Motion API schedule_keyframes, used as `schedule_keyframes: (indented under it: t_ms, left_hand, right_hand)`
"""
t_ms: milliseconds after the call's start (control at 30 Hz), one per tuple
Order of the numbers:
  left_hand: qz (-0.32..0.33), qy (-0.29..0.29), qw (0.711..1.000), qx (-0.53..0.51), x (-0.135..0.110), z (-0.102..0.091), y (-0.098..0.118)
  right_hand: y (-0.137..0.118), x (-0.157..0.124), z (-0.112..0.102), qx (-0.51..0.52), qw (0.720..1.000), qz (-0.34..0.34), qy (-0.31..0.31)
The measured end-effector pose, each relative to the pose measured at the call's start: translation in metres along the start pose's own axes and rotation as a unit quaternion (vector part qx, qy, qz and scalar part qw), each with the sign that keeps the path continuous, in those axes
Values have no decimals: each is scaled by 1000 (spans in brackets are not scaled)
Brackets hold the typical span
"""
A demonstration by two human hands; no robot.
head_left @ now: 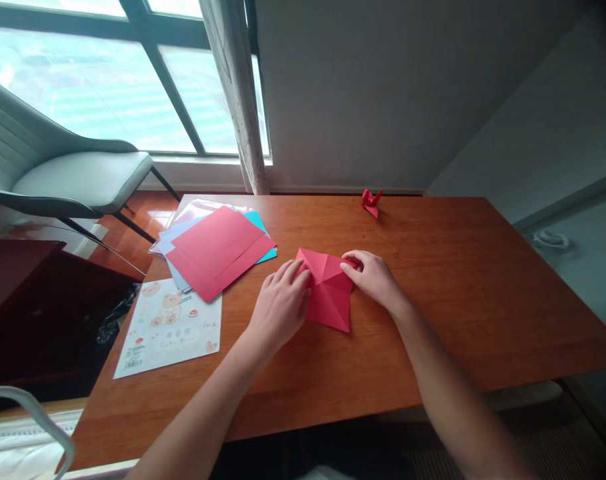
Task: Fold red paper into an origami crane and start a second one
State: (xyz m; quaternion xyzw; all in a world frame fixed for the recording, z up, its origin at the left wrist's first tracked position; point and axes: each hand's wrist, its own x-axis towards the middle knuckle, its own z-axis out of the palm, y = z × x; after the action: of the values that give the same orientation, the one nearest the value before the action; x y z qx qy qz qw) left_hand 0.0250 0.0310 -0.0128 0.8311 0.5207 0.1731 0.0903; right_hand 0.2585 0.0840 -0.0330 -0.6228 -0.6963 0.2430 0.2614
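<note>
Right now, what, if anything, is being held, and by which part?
Creased red paper: the right hand pinches its far right corner. The left hand lies on the paper's left side; whether it has a grip cannot be told.

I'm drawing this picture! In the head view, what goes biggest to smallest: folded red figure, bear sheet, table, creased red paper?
1. table
2. bear sheet
3. creased red paper, partly hidden by the left hand
4. folded red figure
</note>
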Motion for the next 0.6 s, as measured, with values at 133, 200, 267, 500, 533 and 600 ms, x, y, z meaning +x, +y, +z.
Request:
schedule_keyframes:
  t_ms: [133,200,267,500,533,600]
  left_hand:
    - [32,-28,999,31,-9,2,4]
    - [47,-35,998,33,-13,1,-1]
    - [40,-23,998,35,-19,-1,-10]
    - [1,35,999,-10,-39,-6,-33]
    - [-1,36,999,-16,-40,-6,-33]
    - [-5,37,999,-22,-39,-5,-34]
  right_hand:
    - [7,2,-4,-32,999,9,28]
    - [11,1,-7,-38,998,9,38]
    - [16,-3,-11,-21,999,-6,27]
    - [32,-18,-17,88,995,-42,17]
    - [31,-19,-17,93,995,-45,19]
    - [27,-20,-18,97,993,-65,24]
